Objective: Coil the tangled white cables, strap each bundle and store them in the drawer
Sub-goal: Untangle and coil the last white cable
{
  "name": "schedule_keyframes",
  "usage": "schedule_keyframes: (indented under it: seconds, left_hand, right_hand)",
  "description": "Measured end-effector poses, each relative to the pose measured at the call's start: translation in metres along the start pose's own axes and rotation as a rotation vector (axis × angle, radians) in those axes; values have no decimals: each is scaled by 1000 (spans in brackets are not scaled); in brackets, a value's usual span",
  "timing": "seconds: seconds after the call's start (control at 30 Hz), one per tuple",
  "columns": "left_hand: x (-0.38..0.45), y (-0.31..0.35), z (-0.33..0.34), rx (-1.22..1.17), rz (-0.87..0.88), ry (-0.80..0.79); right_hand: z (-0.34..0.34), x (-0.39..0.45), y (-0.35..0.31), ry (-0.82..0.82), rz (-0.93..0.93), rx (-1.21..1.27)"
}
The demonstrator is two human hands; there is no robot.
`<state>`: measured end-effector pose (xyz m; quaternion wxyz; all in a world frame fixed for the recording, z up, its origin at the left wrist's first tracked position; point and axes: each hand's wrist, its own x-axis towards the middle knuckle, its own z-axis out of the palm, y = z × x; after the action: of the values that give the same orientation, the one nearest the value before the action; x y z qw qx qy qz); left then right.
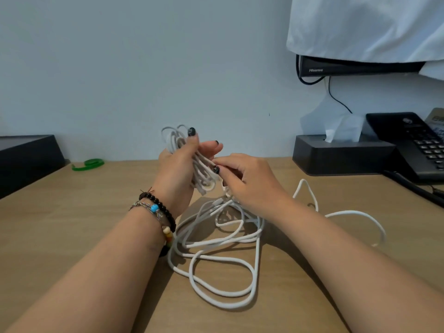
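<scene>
A: Why is the left hand (pixel 179 162) raised off the table (pixel 72 224)?

B: It serves as the spool. Its fingers (pixel 192 140) curl round a partly wound coil of white cable (pixel 201 174), held upright so fresh loops stack without slipping. The right hand (pixel 247 179), just right of the coil, pinches the running strand between thumb and fingertips, probably to feed and guide the next turn.

A: And the remainder?

B: The loose white cables (pixel 216 239) lie tangled on the table, nearer than the hands, with one strand trailing right. Slack is left flat, likely so that it can be drawn up freely. No bundle appears strapped yet; no drawer is in view.

A: The green item, far left?

B: A green strap (pixel 89 163), curled, well apart from the hands, within reach for binding.

A: Surroundings?

B: Wood-grain table against a pale wall. Far right: dark tissue box (pixel 336 157), black desk telephone (pixel 413 145), a cloth-draped Hisense television (pixel 348 67) above. Far left: a black box (pixel 26 157).
</scene>
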<state>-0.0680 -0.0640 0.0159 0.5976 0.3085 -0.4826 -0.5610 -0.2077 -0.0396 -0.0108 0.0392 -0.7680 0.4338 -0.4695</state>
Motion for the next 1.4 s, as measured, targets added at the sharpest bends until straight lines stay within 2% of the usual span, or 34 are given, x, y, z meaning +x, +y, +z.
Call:
schedule_keyframes:
  seconds: [0.07, 0.17, 0.23, 0.33, 0.43, 0.57, 0.73, 0.97, 1.07, 1.2, 1.3, 1.4]
  left_hand:
    - [8, 5, -4, -237, 1, 89]
    - [21, 16, -18, -583, 22, 201]
    - [25, 23, -28, -654, 21, 229]
    - [26, 26, -38, -663, 32, 234]
    - [26, 17, -34, -540, 79, 155]
    - [19, -5, -19, -150, 144, -69]
    - [13, -9, -14, 336, 289, -37]
    - [3, -18, 6, 491, 298, -127]
    - [5, -27, 5, 680, 309, -160]
    - [8, -35, 4, 779, 269, -204]
    - [0, -32, 11, 658, 182, -310]
    - [-9, -25, 15, 577, 108, -427]
  right_hand:
    - [-2, 0, -3, -54, 16, 9]
    - [-9, -2, -5, -114, 189, 200]
    - [-17, -4, -4, -150, 300, 329]
    - [-37, 1, 0, -234, 380, 303]
    - [-56, 2, 5, -310, 444, 178]
    - [-52, -10, 9, -329, 537, 215]
    - [-37, -10, 14, -270, 642, 240]
    - [-31, -10, 24, -107, 679, 296]
    - [-28, -9, 25, 13, 624, 330]
    - [-28, -7, 21, 114, 516, 467]
    - [-28, -9, 17, 177, 354, 336]
    - [-31, -10, 14, 212, 286, 287]
